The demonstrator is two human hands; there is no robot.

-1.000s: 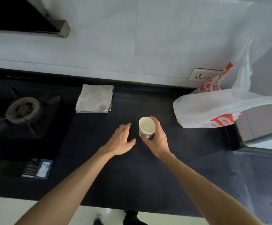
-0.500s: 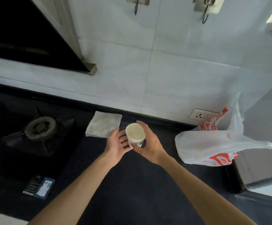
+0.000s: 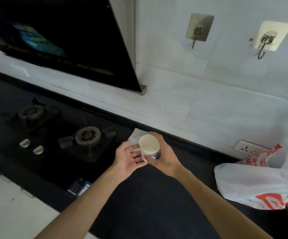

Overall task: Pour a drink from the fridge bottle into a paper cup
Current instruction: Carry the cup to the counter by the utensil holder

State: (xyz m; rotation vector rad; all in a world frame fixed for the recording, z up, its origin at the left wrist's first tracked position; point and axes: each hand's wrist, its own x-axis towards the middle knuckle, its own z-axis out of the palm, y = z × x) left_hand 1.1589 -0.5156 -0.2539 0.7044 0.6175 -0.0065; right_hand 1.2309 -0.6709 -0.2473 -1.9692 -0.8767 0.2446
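White paper cup (image 3: 149, 146), upright, gripped by curled right hand (image 3: 165, 157); left hand (image 3: 127, 159) spread flat at its base, holding nothing.

Bare skin from the near edge right up to the wrists, no cloth anywhere along it. Lean, smooth left forearm (image 3: 81, 200), tapering to a narrow wrist; right forearm (image 3: 213, 195) much the same in build. Bare as well the left hand (image 3: 127, 160) and right hand (image 3: 166, 158), with slim fingers (image 3: 158, 138) and plain knuckles. Nails too small to make out. Both forearms dimly lit, slightly blurred toward the near edge.
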